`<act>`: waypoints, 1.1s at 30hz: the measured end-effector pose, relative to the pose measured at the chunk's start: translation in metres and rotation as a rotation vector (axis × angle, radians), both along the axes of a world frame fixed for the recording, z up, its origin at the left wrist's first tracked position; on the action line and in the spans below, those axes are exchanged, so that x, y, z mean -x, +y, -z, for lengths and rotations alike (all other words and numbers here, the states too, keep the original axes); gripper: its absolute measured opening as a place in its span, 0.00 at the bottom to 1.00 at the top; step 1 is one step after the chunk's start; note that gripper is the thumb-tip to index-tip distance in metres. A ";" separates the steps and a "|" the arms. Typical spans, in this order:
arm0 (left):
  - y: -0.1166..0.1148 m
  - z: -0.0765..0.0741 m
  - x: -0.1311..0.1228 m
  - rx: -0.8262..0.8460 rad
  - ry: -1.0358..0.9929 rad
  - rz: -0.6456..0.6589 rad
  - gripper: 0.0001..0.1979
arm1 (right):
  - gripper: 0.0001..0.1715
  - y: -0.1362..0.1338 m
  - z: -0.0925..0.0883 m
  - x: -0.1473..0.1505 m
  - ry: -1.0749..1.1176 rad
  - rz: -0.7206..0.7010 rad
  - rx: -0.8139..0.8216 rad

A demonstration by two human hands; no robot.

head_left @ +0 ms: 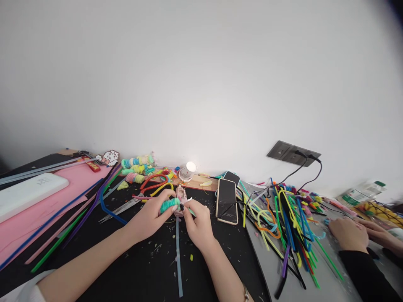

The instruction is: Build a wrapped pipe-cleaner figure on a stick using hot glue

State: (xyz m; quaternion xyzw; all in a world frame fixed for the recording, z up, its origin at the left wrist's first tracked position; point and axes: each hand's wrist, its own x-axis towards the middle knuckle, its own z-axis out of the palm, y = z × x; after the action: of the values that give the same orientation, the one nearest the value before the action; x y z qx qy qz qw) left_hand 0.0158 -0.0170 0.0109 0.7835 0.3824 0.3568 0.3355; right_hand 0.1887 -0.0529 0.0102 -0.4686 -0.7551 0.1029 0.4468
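Note:
My left hand [149, 214] is closed around a teal coiled pipe cleaner [169, 204], held sideways above the black mat [151, 272]. At the coil's right end, the fingers of my right hand [200, 223] pinch together; a small white tip shows above them and a bit of pale green between them. Just behind my fingertips is a pinkish, crumpled-looking thing [180, 193], partly hidden. Below my hands a pale blue strip [179, 260] runs toward me. Left of my hands lie scissors with red handles [121, 208], blades pointing left.
At the wall stands a small lit cup [187, 171], near several coiled pastel pieces [135, 161]. Phones [226, 201] lie to the right, beside a heap of pipe cleaners [292, 222]. Another person's hands [348, 234] work at far right. A white box [34, 195] sits left.

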 end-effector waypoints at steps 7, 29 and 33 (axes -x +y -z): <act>0.001 0.001 0.001 -0.003 0.043 -0.030 0.11 | 0.14 0.000 0.001 0.000 0.000 0.002 0.002; -0.001 -0.005 0.004 -0.035 0.068 0.038 0.09 | 0.16 0.000 0.000 0.003 0.079 0.023 -0.007; -0.002 -0.007 0.005 -0.044 0.070 0.043 0.09 | 0.17 0.001 -0.001 0.002 0.076 0.029 -0.008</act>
State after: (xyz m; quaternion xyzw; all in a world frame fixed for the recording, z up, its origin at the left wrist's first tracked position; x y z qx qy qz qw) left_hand 0.0112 -0.0187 0.0179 0.8107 0.3689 0.3303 0.3123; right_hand 0.1866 -0.0521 0.0113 -0.4735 -0.7312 0.1113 0.4784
